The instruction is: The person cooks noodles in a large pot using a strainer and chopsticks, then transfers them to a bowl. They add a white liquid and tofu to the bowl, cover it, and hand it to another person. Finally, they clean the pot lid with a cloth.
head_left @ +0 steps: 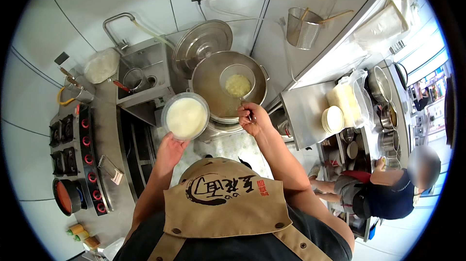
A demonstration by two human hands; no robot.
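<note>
My left hand [171,151] holds a clear round tub [185,116] from below its near rim; a pale, creamy substance fills much of it. My right hand [253,118] is closed around the handle of a round mesh strainer [237,80]. Pale yellow pieces [237,86] lie in the strainer, which is over the mouth of a large metal stockpot [207,100]. Cloudy brownish liquid shows inside the pot. The tub is left of the pot's near side. A round metal lid [202,44] leans behind the pot.
A sink [143,60] with a faucet stands at the left, beside a stove [65,144] holding a black pot of red liquid [63,196]. On the right, a steel counter [304,110] bears stacked bowls [332,119] and a plastic bag. A co-worker [386,195] stands farther right.
</note>
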